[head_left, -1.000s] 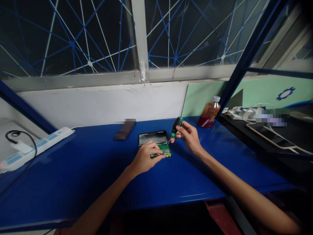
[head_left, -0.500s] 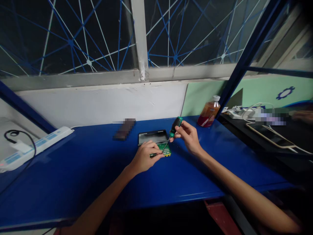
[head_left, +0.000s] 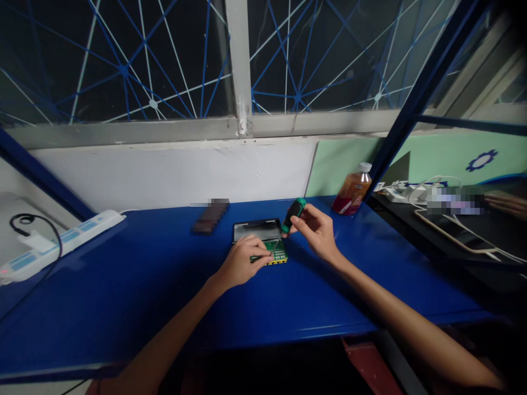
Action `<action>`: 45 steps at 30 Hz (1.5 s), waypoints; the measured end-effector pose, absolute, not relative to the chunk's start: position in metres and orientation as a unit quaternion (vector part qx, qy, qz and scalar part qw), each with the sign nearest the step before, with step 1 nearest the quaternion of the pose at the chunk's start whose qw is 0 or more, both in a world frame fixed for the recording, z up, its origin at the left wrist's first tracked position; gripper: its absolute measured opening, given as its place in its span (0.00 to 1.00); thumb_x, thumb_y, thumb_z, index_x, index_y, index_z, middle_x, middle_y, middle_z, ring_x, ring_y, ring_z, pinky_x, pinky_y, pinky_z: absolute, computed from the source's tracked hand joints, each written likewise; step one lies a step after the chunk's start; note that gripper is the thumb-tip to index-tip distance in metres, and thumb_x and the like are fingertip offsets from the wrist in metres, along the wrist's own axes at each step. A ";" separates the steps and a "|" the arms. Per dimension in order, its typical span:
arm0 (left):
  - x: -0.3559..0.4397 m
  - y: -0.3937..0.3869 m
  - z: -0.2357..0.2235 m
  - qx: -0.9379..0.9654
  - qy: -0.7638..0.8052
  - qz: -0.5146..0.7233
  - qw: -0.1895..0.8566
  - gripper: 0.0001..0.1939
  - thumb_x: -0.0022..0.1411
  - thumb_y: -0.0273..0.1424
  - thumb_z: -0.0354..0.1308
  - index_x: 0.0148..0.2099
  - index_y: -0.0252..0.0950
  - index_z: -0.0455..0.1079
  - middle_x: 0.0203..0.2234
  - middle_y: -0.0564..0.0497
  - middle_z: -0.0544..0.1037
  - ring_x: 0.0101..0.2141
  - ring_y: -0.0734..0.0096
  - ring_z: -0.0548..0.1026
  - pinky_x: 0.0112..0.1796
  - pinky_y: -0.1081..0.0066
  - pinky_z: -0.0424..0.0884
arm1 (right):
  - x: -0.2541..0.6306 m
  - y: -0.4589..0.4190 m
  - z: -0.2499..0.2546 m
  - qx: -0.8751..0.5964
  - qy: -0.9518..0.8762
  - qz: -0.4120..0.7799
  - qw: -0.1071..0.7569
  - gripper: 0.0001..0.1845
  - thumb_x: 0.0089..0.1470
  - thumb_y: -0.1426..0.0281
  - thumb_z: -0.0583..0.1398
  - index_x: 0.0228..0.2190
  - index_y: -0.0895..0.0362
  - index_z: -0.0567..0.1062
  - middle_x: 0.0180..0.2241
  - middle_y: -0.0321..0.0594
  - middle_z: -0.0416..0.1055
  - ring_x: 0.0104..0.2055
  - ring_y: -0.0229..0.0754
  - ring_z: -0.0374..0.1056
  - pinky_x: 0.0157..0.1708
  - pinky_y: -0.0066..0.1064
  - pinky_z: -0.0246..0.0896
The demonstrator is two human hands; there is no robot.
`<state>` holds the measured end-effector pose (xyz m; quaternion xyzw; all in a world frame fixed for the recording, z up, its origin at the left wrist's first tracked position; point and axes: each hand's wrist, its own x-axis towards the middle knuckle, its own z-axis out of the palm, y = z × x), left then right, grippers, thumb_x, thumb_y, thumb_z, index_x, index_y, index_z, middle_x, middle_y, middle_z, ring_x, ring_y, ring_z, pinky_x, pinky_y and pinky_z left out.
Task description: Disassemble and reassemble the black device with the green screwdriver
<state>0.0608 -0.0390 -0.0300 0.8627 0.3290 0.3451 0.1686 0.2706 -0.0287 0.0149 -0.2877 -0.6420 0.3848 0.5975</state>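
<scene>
My right hand (head_left: 317, 230) is closed around the green-and-black handle of a screwdriver (head_left: 294, 214). Its thin metal shaft slants down and left to the fingertips of my left hand (head_left: 242, 260). That hand is closed in a pinch by the shaft's lower end; what lies between thumb and forefinger is too small to make out. Beneath it a small open case (head_left: 257, 230) rests on the blue table. Its black lid leans back, and a green inner part (head_left: 280, 252) with pale marks and a yellow-and-black front edge is partly covered by my left hand.
Behind the case lies a blurred dark oblong thing (head_left: 211, 216). A drink bottle (head_left: 353, 189) stands at the back right. On the left is a white power strip (head_left: 69, 241) with a black cable. A phone (head_left: 455, 230) and white cables lie on the neighbouring black table, near another person's hand (head_left: 508, 204).
The screwdriver and my right hand have shifted slightly left and down. My left hand keeps its pinch over the case. The other person's hand at the far right has moved slightly.
</scene>
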 end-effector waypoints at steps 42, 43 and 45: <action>0.046 -0.027 -0.031 0.858 0.357 0.331 0.162 0.07 0.60 0.34 0.62 0.35 0.38 0.78 0.33 0.48 0.77 0.36 0.64 0.74 0.39 0.63 0.70 | 0.245 -0.028 0.012 -0.321 -0.792 0.187 0.484 0.15 0.55 0.65 0.61 0.43 0.58 0.71 0.30 0.37 0.73 0.29 0.37 0.70 0.30 0.30 0.68; 0.047 -0.026 -0.033 0.854 0.361 0.341 0.157 0.07 0.60 0.35 0.63 0.35 0.38 0.78 0.34 0.48 0.77 0.36 0.64 0.74 0.39 0.63 0.69 | 0.244 -0.028 0.012 -0.320 -0.791 0.192 0.485 0.15 0.54 0.65 0.61 0.43 0.58 0.71 0.29 0.36 0.73 0.29 0.37 0.70 0.30 0.30 0.68; 0.049 -0.026 -0.036 0.845 0.365 0.360 0.156 0.06 0.60 0.33 0.63 0.35 0.38 0.79 0.33 0.48 0.78 0.36 0.64 0.74 0.39 0.64 0.70 | 0.243 -0.027 0.012 -0.318 -0.788 0.211 0.484 0.14 0.53 0.65 0.62 0.41 0.57 0.70 0.28 0.35 0.72 0.28 0.36 0.69 0.28 0.29 0.67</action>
